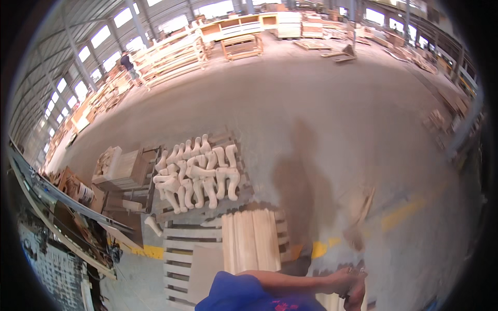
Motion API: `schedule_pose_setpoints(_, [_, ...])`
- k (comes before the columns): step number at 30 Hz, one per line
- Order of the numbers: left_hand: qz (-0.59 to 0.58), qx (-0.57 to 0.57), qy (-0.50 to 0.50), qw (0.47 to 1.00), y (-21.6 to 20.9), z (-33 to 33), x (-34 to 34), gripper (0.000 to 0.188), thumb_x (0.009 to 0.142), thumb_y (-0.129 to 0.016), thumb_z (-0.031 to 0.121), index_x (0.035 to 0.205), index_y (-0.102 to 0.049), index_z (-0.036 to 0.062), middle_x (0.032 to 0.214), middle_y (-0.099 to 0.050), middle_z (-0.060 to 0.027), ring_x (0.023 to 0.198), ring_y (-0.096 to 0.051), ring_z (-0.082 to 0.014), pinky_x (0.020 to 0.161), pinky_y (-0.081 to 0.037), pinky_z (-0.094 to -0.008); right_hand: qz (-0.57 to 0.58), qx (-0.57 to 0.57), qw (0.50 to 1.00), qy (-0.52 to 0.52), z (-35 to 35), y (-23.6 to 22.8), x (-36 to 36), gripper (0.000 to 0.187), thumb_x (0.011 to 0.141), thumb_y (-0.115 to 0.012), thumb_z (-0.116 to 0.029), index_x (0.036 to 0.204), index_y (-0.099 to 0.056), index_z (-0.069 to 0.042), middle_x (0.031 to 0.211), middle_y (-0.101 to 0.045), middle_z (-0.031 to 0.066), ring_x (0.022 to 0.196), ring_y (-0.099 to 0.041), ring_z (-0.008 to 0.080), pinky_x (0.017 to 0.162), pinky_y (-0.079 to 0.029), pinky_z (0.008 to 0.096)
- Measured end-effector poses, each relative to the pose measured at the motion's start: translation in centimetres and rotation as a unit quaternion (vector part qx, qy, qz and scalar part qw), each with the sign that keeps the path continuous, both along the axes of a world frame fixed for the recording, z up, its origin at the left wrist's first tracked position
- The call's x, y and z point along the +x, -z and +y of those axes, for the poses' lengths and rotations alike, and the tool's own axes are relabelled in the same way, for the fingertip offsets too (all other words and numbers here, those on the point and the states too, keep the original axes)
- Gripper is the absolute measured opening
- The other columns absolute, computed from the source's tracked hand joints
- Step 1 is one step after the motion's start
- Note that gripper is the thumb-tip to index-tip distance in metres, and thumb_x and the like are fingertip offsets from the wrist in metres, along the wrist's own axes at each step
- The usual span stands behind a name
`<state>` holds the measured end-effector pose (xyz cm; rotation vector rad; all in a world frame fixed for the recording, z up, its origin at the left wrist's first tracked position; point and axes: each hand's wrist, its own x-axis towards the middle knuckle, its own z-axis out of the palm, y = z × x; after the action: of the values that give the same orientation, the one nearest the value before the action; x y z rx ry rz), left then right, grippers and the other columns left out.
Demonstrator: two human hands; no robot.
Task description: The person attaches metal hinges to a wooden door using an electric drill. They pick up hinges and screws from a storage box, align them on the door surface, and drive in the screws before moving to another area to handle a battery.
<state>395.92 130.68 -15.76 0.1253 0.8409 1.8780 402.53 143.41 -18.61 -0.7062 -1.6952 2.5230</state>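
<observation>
My left arm, in a blue sleeve, reaches across to the right at the lower edge. My left hand (340, 281) meets my right hand (356, 296) there, and the two seem to touch, fingers curled. Anything between them is too small to make out. Pale wood (329, 301) shows just below my hands. Left of them, long pale wooden boards (250, 239) lie side by side on a slatted pallet (176, 262). A flat brown panel (203, 269) rests beside the boards.
Curved wooden legs (197, 173) cover another pallet ahead. Boxes (122, 171) and a metal-edged machine (62, 202) stand left. A wood strip (365, 207) lies on the floor (332, 98) at right. Timber stacks (171, 57) line the far side, where a person (128, 65) stands.
</observation>
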Motion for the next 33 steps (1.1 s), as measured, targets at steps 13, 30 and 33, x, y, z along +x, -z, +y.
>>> schedule_pose_setpoints(13, [-0.125, -0.030, -0.275, 0.953, -10.4, -12.3, -45.6, 0.017, 0.089, -0.073, 0.023, 0.097, -0.066, 0.0095, 0.076, -0.061, 0.0000, 0.063, -0.059, -0.0118, 0.051, -0.047, -0.0307, 0.070, 0.281, 0.895, -0.340, -8.3, -8.3, -51.3, 0.036, 0.105, -0.040, -0.029, 0.112, -0.062, -0.002, 0.110, -0.063, 0.0078, 0.101, -0.058, 0.0158, 0.088, -0.048, 0.0315])
schedule_pose_setpoints(30, [-0.185, -0.110, -0.561, 0.800, -7.0, -44.6, -99.2, 0.016, 0.093, -0.066, 0.014, 0.106, -0.066, 0.0044, 0.089, -0.069, -0.0080, 0.073, -0.069, -0.0216, 0.059, -0.058, -0.0361, 0.037, 0.269, 0.730, -0.627, -43.6, -13.0, -115.5, 0.039, 0.100, -0.053, -0.033, 0.100, -0.068, 0.003, 0.086, -0.068, 0.0086, 0.082, -0.063, 0.0158, 0.075, -0.052, 0.0329])
schedule_pose_setpoints(33, [-0.198, -0.104, -0.559, 0.799, -3.5, -50.3, -109.3, 0.016, 0.092, -0.067, 0.014, 0.102, -0.067, 0.0027, 0.086, -0.068, -0.0078, 0.070, -0.069, -0.0214, 0.057, -0.057, -0.0359, -0.054, 0.286, 0.728, -0.621, -50.1, -13.4, -125.6, 0.041, 0.098, -0.056, -0.035, 0.101, -0.068, 0.004, 0.088, -0.069, 0.0106, 0.081, -0.065, 0.0156, 0.070, -0.053, 0.0333])
